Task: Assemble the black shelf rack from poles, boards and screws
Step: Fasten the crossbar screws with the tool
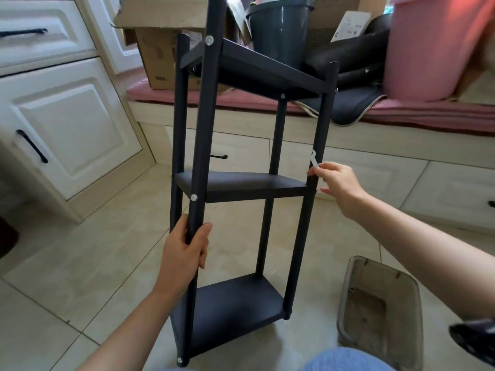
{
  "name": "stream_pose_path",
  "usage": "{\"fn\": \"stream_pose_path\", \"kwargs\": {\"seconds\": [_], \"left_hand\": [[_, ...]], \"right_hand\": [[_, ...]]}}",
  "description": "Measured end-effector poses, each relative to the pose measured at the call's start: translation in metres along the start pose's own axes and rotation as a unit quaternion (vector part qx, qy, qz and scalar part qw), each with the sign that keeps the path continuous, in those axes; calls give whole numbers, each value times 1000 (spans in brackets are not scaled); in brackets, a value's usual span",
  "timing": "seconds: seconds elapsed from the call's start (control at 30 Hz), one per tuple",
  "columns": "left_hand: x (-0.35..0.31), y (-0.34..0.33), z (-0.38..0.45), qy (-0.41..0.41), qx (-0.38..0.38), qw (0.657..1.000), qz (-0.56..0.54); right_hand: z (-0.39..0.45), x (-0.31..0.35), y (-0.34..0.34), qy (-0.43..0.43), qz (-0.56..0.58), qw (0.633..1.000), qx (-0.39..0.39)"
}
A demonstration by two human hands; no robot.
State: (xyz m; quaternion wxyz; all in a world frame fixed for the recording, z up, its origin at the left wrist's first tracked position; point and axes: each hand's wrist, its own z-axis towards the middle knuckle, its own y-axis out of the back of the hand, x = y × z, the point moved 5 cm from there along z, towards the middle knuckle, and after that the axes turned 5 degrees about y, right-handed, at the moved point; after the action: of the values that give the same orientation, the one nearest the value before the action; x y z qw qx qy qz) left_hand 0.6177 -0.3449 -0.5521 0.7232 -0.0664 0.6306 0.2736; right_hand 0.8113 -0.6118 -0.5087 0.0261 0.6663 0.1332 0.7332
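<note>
One clear plastic bin [380, 311] beside black shelf rack [241, 188], contents unclear

A clear plastic bin [380, 311] sits on the tiled floor [80, 263].

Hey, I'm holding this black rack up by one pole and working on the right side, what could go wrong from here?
1. The rack stands on smooth floor tiles, steadied only by your left hand on the front pole; pushing on it could make it slide or tip.
2. The small white tool is only pinched in your right hand, so it could slip.
3. The clear bin sits close to the rack's foot and might get knocked.
</note>
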Motion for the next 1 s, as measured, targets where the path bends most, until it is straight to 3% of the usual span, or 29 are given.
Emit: {"fn": "stream_pose_path", "kwargs": {"seconds": [0.17,0.57,0.73,0.87,1.0], "left_hand": [[6,8,-2,3,11,999,45],[15,25,23,25,-46,990,134],[23,34,30,9,-70,983,170],[27,39,40,-10,-130,968,215],[42,40,46,21,-153,961,227]], "right_hand": [[6,0,-2,-52,62,994,70],[-6,-8,-1,-73,146,986,-17],[-24,-8,3,-45,164,985,-17],[-39,1,-2,7,116,993,0],[-56,14,-13,84,64,994,0]]}}
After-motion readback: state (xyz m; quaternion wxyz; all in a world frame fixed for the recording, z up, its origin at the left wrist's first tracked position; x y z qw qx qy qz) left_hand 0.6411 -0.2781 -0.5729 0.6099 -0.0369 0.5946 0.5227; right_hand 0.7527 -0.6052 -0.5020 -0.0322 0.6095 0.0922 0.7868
